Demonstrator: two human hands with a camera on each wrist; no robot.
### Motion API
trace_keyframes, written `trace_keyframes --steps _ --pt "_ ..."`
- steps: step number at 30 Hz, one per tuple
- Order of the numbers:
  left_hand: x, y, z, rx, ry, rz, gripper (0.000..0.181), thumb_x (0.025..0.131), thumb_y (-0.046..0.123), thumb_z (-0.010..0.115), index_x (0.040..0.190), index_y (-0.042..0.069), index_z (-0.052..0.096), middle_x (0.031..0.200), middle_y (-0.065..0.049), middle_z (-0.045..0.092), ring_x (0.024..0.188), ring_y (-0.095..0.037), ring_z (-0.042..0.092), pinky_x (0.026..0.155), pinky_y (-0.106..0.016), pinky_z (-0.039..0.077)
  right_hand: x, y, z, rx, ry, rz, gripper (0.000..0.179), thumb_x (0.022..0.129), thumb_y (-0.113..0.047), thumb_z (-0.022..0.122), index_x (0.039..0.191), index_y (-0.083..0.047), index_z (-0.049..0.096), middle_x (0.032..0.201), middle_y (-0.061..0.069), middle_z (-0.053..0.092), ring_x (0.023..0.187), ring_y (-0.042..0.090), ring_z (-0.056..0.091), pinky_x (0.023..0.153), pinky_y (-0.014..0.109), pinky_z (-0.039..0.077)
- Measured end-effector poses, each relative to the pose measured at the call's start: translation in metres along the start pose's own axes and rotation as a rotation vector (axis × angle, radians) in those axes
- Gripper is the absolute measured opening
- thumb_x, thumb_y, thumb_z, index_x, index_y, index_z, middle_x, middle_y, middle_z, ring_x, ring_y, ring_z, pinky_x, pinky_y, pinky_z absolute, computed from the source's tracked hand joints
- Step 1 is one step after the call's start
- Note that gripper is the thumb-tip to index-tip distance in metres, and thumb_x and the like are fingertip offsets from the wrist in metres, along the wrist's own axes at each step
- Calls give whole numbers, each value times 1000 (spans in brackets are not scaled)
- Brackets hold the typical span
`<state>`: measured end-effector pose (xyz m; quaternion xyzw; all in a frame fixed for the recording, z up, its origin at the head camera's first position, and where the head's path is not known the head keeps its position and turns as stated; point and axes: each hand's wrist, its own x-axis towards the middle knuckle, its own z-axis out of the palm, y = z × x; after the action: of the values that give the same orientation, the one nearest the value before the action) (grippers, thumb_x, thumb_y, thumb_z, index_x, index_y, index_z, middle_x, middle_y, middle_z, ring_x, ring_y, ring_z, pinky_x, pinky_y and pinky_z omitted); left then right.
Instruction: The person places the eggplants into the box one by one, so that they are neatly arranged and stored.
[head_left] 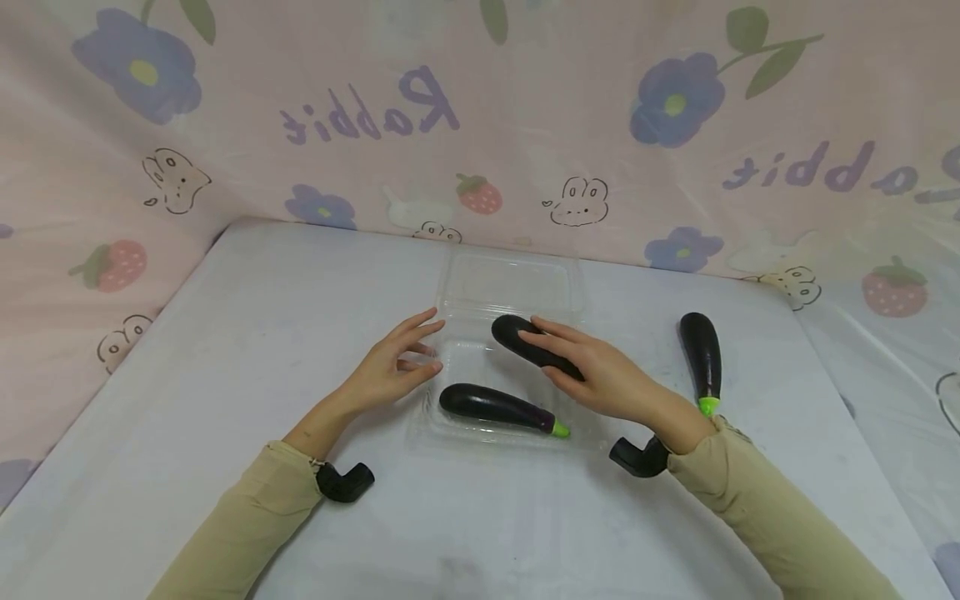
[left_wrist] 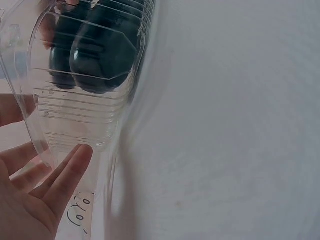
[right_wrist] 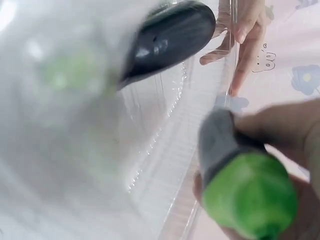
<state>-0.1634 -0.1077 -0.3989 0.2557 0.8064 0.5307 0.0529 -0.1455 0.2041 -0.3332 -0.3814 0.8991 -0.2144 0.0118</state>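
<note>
My right hand (head_left: 603,375) grips a dark eggplant (head_left: 512,331) over the right part of a clear plastic clamshell box (head_left: 465,357). In the right wrist view, that eggplant's bright green stem end (right_wrist: 250,195) faces the camera. A second eggplant (head_left: 495,406) lies lengthwise in the near part of the box, its green stem end to the right. At the box's left side is my left hand (head_left: 390,367), its fingers extended and close to the rim. The left wrist view shows the left fingers (left_wrist: 70,172) beside the clear wall, with both dark eggplants seen through it.
A third eggplant (head_left: 701,354) lies on the white table (head_left: 225,400) to the right, stem end toward me. The box's lid (head_left: 510,283) is folded back on the far side. A patterned curtain (head_left: 510,150) hangs behind the table. Black curved pieces (head_left: 347,483) sit at both wrists.
</note>
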Motion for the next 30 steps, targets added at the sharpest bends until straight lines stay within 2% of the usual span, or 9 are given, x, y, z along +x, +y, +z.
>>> trace_keyframes --steps 9,13,20,30 --pt "1 0 0 -10 0 4 57 89 5 66 141 -3 44 156 -15 26 111 -36 59 86 -42 56 12 -6 1 -8 -216 -17 48 94 -10 59 141 -11 49 148 18 41 131 32 47 102 48 45" --pt "1 0 0 -6 5 -3 57 88 5 67 140 -2 44 156 -14 27 111 -35 59 86 -41 56 17 -9 2 -6 -282 -33 48 94 -9 59 140 -10 49 149 18 41 132 31 46 103 47 45" --pt "0 1 0 -16 -1 0 57 89 5 66 141 -3 43 156 -16 26 111 -37 59 86 -41 56 28 -8 6 15 -327 -62 47 93 -8 58 139 -8 50 147 19 42 132 32 46 105 48 43" --pt "0 0 0 -1 9 5 57 88 5 66 140 -3 44 155 -17 26 110 -37 59 85 -41 57 41 -7 13 52 -380 -56 56 89 -1 59 143 -10 45 145 18 45 132 33 45 107 49 41"
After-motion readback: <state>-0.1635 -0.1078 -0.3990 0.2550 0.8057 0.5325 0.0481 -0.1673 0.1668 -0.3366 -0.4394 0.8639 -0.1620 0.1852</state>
